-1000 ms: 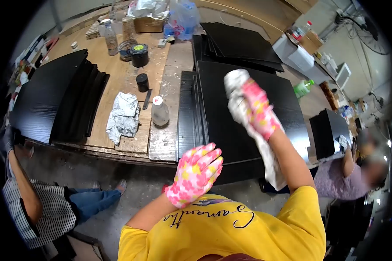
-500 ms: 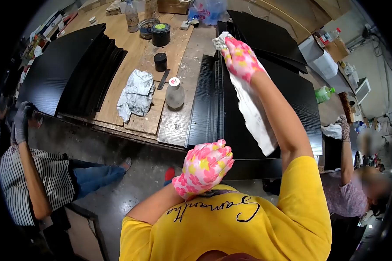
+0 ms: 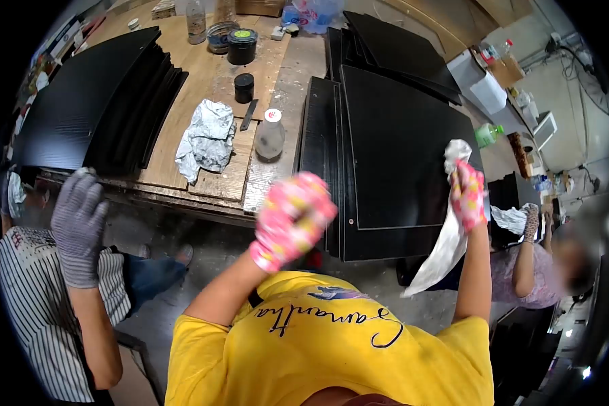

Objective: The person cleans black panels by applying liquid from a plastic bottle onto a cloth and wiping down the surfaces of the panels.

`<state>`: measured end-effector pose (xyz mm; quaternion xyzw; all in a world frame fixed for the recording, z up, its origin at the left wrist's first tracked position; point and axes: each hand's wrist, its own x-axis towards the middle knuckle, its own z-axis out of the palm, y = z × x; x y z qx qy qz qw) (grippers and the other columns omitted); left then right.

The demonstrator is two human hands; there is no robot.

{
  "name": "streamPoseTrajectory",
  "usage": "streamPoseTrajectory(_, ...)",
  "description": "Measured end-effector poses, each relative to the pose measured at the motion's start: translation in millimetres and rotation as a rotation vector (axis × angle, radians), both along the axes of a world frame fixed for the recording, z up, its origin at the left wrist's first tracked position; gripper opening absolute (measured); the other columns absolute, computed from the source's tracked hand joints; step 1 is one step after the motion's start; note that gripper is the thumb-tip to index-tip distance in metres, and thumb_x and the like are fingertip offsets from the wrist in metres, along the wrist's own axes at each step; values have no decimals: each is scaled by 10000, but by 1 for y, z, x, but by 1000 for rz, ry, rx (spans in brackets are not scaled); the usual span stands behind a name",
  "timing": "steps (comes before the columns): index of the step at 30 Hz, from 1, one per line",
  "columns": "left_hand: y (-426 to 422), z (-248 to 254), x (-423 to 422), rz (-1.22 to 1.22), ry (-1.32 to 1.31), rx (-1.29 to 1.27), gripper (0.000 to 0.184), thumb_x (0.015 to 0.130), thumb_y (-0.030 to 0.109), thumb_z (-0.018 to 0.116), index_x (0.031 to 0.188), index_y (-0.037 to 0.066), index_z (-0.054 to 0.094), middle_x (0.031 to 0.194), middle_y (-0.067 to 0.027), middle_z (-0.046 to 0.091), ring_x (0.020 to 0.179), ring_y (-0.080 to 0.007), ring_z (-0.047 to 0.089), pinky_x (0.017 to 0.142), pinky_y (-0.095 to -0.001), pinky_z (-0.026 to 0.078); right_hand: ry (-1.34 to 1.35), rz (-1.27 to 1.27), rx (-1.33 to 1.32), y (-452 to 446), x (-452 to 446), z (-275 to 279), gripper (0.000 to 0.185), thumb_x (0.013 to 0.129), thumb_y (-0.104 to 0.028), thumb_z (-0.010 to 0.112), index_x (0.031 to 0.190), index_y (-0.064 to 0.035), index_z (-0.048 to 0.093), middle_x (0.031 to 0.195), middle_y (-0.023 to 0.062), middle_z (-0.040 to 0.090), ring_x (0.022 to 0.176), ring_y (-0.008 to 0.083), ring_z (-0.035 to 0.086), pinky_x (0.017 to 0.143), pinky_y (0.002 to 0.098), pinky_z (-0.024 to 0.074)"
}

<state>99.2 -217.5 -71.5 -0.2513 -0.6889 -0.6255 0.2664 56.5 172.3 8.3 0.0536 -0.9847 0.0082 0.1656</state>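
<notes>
My right hand (image 3: 468,196), in a pink-flowered glove, is closed on a white cloth (image 3: 445,254) at the right edge of a black panel (image 3: 406,155). One end of the cloth bunches above my fingers, and a long tail hangs below past the panel's front corner. My left hand (image 3: 294,220), gloved alike, is raised left of the panel near the table's front edge. Motion blurs its fingers, so whether it grips anything is unclear. Narrower black boards (image 3: 318,135) lie along the panel's left side.
On the table stand a capped bottle (image 3: 271,139), a small black jar (image 3: 244,88), a crumpled rag (image 3: 208,139) and a putty knife (image 3: 249,115). Black panels are stacked at left (image 3: 88,101) and back right (image 3: 402,51). Co-workers stand at both sides, one with a grey-gloved hand (image 3: 79,230).
My right hand has drawn the cloth from the panel's far left corner to its right edge, towards me. My left hand has moved up and left. The left co-worker's gloved hand has come nearer.
</notes>
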Motion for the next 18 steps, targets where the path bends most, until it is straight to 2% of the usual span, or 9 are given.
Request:
streamPoseTrajectory(2, -17, -35, -27, 448, -156, 69, 483, 765, 165, 798, 1176, 11, 597, 1143, -137, 633, 1076, -298, 600, 952, -395, 467, 20, -159, 12, 20, -24, -19, 347, 976, -260, 509, 1298, -147, 574, 1291, 102, 590, 1211, 363, 489, 1037, 457, 346)
streamPoseTrajectory(3, -37, -39, -43, 546, -231, -193, 783, 746, 269, 825, 1369, -24, 451, 1355, -197, 507, 1281, -334, 461, 1093, -419, 352, 54, -170, 45, 13, -32, -22, 350, 962, -256, 536, 1291, -148, 581, 1283, 94, 596, 1199, 356, 499, 1019, 475, 358)
streamPoseTrajectory(5, -47, -54, -76, 494, -498, -227, 1211, 601, 379, 909, 1502, -24, 207, 1509, -237, 318, 1431, -338, 254, 1183, -417, 225, 41, -122, -9, -20, -28, -8, 395, 932, -240, 591, 1315, -144, 568, 1289, 96, 593, 1204, 351, 489, 990, 506, 371)
streamPoseTrajectory(9, -45, -64, -121, 185, -624, -206, 1158, 572, 264, 948, 1472, -18, 275, 1399, -238, 459, 1304, -326, 457, 1087, -390, 390, -140, 81, -157, -38, -27, 4, 531, 888, -168, 613, 1402, -139, 485, 1407, 138, 501, 1284, 354, 422, 1085, 482, 317)
streamPoseTrajectory(12, -39, -72, -129, 283, -701, -214, 1053, 589, 271, 941, 1414, -26, 357, 1367, -216, 483, 1286, -301, 471, 1063, -391, 402, -241, 359, -314, -48, -24, 16, 628, 812, -63, 647, 1414, -128, 478, 1416, 176, 483, 1321, 358, 401, 1125, 409, 311)
streamPoseTrajectory(15, -36, -74, -129, 295, -673, -154, 916, 621, 299, 924, 1327, -17, 432, 1294, -184, 541, 1214, -284, 525, 1014, -389, 433, -204, 297, -362, -57, -26, 20, 552, 822, -9, 624, 1360, -106, 543, 1349, 169, 543, 1270, 344, 470, 1101, 393, 359)
streamPoseTrajectory(16, -35, -70, -127, 293, -708, -132, 890, 632, 304, 918, 1314, -9, 441, 1270, -175, 560, 1189, -280, 543, 1000, -385, 441, -160, 280, -443, -55, -30, 18, 526, 848, -12, 626, 1363, -66, 533, 1332, 166, 571, 1243, 290, 525, 1082, 362, 382)
streamPoseTrajectory(17, -38, -88, -131, 255, -635, 31, 822, 648, 317, 906, 1273, 6, 471, 1215, -161, 589, 1146, -270, 566, 980, -382, 449, -205, 255, -630, -57, -31, 24, 519, 866, -27, 632, 1372, -33, 513, 1338, 156, 572, 1239, 254, 534, 1072, 343, 388)
streamPoseTrajectory(18, -41, -78, -133, 322, -500, -55, 833, 660, 323, 897, 1303, 9, 472, 1210, -151, 588, 1145, -259, 565, 984, -377, 446, -250, 232, -821, -58, -33, 30, 519, 885, -42, 639, 1381, 1, 493, 1344, 146, 572, 1235, 218, 542, 1063, 324, 394)
